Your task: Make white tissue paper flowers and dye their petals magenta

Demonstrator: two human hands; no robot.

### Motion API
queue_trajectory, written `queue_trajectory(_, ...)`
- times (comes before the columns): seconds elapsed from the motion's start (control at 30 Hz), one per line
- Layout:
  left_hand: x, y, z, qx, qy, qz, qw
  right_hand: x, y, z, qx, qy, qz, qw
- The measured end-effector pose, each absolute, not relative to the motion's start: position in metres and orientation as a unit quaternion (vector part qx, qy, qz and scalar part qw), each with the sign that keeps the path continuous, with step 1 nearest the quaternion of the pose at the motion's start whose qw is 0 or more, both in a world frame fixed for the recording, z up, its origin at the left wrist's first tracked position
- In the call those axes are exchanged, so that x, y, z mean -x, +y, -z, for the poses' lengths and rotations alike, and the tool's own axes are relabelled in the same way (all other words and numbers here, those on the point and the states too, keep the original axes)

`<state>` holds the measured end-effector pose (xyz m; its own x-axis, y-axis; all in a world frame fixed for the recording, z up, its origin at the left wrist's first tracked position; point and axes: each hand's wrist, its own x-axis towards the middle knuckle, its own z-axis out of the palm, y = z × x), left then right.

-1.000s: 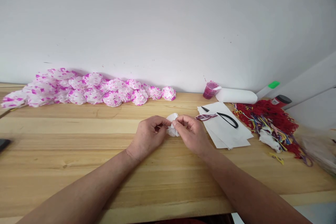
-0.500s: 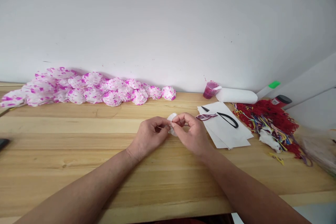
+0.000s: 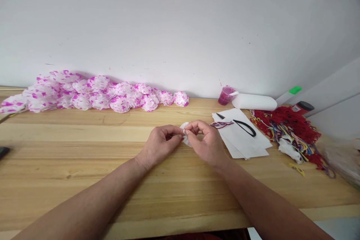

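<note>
Both of my hands meet over the middle of the wooden table. My left hand pinches a small white tissue paper piece between thumb and fingers. My right hand pinches the same white piece from the right, its fingers curled round it. Most of the paper is hidden behind my fingers. A row of white and pink paper flowers lies along the wall at the back left.
White paper sheets lie right of my hands with black scissors and a striped tie on them. Behind stand a pink cup, a white roll and a green-capped bottle. A heap of red and coloured strings fills the right.
The white paper piece has been gathered smaller between my fingertips; less of it shows. Both hands stayed nearly in place.
</note>
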<state>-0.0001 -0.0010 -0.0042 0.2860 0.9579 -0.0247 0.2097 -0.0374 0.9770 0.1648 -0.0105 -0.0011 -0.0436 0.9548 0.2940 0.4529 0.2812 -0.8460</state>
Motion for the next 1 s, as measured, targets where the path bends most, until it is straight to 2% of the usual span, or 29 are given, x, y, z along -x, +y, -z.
queue_trajectory(1.0,0.0002,0.0006,0.0052,-0.608,0.479,-0.362,0.52,-0.1679,-0.0114,-0.0013,0.514,-0.671,-0.3,0.442)
